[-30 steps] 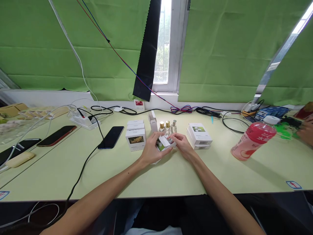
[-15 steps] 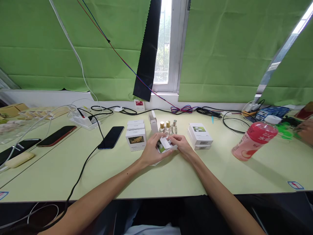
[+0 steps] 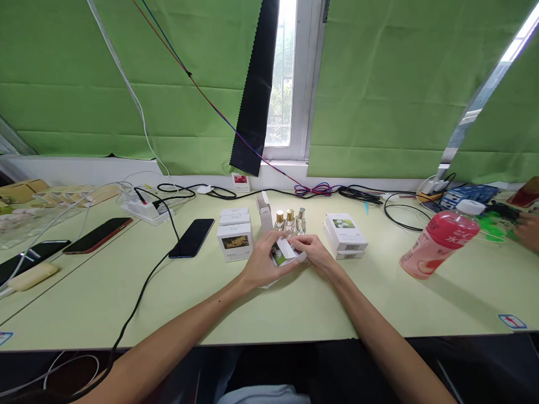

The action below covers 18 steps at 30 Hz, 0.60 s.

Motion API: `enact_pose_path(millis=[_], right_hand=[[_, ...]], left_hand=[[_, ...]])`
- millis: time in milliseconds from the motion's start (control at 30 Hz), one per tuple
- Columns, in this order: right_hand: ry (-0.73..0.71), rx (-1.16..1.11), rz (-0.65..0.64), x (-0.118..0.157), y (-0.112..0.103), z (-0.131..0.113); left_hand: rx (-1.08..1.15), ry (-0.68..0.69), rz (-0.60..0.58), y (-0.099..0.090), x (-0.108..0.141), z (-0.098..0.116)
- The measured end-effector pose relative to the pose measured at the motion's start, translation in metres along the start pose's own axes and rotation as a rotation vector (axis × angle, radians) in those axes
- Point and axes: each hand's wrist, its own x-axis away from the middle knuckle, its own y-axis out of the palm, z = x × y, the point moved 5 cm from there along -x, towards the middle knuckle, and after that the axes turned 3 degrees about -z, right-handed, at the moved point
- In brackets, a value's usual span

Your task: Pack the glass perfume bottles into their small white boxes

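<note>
My left hand [image 3: 263, 261] is wrapped round a small white box [image 3: 288, 249] with a green picture, its flap up at the open end. The fingers of my right hand [image 3: 312, 250] pinch together at that open end; what they hold is mostly hidden. Just behind my hands stand three small glass perfume bottles [image 3: 300, 222], two gold-capped and one silver-capped. Next to them an upright white carton [image 3: 265, 211] has its top flap raised. White boxes with a yellow flower picture [image 3: 234, 243] stand in a row left of my left hand.
To the right, two white boxes [image 3: 345, 232] are stacked. A pink drink bottle [image 3: 440, 241] stands farther right, near another person's hand [image 3: 526, 230]. A phone [image 3: 192, 238], a power strip [image 3: 145, 210] and black cables [image 3: 360, 194] lie on the pale green table [image 3: 177, 297].
My right fingers have closed in slightly over the box's open end, covering a shiny bit seen between them before. My left hand keeps its hold, and the view has shifted a little.
</note>
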Motion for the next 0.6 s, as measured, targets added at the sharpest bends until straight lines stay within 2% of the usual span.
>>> enact_pose_path(millis=[367, 600], right_hand=[[0.008, 0.021, -0.068, 0.0013, 0.0031, -0.0023], [0.017, 0.008, -0.063, 0.0008, 0.0028, -0.0026]], left_hand=[[-0.046, -0.01, 0.039, -0.0027, 0.0, 0.0], [-0.039, -0.027, 0.028, -0.0028, 0.0, 0.0008]])
